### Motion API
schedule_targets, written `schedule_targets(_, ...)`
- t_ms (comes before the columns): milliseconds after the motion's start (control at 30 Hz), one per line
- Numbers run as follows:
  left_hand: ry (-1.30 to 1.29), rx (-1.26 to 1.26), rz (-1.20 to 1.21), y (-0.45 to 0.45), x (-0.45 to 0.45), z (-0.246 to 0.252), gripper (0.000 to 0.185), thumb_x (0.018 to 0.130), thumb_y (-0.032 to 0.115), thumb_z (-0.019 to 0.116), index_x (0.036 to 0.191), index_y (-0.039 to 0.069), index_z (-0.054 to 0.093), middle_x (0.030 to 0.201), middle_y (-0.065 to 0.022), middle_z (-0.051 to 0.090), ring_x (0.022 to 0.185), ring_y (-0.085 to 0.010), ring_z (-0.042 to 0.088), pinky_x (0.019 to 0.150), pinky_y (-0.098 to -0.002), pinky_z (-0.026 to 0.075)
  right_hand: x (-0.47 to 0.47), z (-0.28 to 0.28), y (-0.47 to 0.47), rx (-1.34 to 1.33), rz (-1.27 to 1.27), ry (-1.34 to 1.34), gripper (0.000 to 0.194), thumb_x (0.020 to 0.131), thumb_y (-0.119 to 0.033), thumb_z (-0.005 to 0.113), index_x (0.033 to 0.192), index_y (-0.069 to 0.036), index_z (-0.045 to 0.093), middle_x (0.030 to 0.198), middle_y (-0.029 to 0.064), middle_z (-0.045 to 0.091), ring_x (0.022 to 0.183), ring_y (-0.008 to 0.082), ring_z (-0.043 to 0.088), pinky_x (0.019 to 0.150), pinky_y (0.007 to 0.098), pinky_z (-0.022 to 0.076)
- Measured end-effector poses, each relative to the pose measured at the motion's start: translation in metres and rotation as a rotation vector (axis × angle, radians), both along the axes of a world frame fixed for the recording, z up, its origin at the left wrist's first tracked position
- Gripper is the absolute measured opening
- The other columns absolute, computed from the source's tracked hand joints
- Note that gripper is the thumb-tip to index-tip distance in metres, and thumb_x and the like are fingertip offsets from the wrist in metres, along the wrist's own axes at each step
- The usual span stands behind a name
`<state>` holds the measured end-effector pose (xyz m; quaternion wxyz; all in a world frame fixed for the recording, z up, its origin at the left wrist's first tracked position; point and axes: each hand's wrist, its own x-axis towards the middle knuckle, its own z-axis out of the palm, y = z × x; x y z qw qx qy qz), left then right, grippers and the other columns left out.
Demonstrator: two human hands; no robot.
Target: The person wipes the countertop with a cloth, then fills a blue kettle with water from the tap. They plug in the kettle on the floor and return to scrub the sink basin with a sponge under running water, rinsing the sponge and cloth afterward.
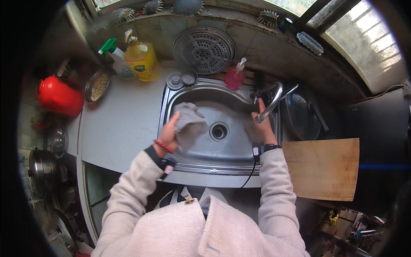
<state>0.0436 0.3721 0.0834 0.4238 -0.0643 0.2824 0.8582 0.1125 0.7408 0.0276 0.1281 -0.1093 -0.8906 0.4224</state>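
Note:
A crumpled grey cloth (189, 123) hangs from my left hand (170, 131), over the left side of the stainless steel sink (215, 157). My right hand (264, 123) is at the sink's right side, partly hidden behind the curved chrome faucet spout (274, 102). Its fingers are extended and apart, reaching up to the small valve (255, 98) at the faucet's base; whether they touch it is hard to tell. Between my hands lies the round drain (219, 131). No running water is visible.
Behind the sink stand a pink pump bottle (235, 78), round steamer racks (204, 49) and a drain strainer (175, 81). Yellow detergent (143, 61) and a spray bottle (120, 62) are back left. A wooden board (321, 168) and a dark pan (301, 117) lie right.

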Motion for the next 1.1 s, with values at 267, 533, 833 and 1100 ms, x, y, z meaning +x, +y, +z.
schedule_targets(267,-0.307,0.318,-0.106,0.086,0.033,-0.014,0.064,0.100,0.053,0.032,0.140,0.004,0.041,0.141,-0.0191,0.046,0.129,-0.0366,0.044,0.111,-0.0517,0.032,-0.006,-0.005,-0.012,0.064,0.096,-0.031,0.074,0.083,-0.010,0.053,0.151,-0.008,0.023,0.155,0.0198,0.023,0.144,0.0332,0.023,0.116,0.0357,0.0194)
schedule_targets(533,-0.337,0.301,-0.135,0.124,0.040,-0.032,0.071,0.098,0.060,0.027,0.142,0.005,0.038,0.144,-0.0211,0.041,0.131,-0.0400,0.042,0.110,-0.0557,0.030,0.003,-0.013,-0.014,-0.179,0.119,0.031,0.068,0.085,-0.006,0.052,0.149,-0.009,0.030,0.152,0.0158,0.032,0.142,0.0301,0.029,0.115,0.0346,0.0210)
schedule_targets(833,-0.256,0.169,-0.006,0.151,0.044,-0.064,0.044,0.100,0.030,0.047,0.137,0.007,0.045,0.133,-0.0159,0.054,0.121,-0.0314,0.054,0.109,-0.0486,0.036,0.049,-0.048,-0.084,-1.841,-0.187,-0.170,0.048,0.097,-0.045,0.050,0.134,-0.015,0.050,0.131,0.0019,0.055,0.119,0.0211,0.052,0.099,0.0454,0.0412)
schedule_targets(1100,0.262,-0.250,-0.037,0.153,0.046,-0.062,0.040,0.092,0.021,0.048,0.131,0.011,0.054,0.121,-0.0041,0.058,0.112,-0.0175,0.053,0.097,-0.0304,0.041,0.040,0.018,-0.151,-1.402,-0.090,0.100,0.057,0.101,-0.040,0.042,0.148,-0.010,0.030,0.143,0.0066,0.041,0.129,0.0186,0.041,0.107,0.0328,0.0328)
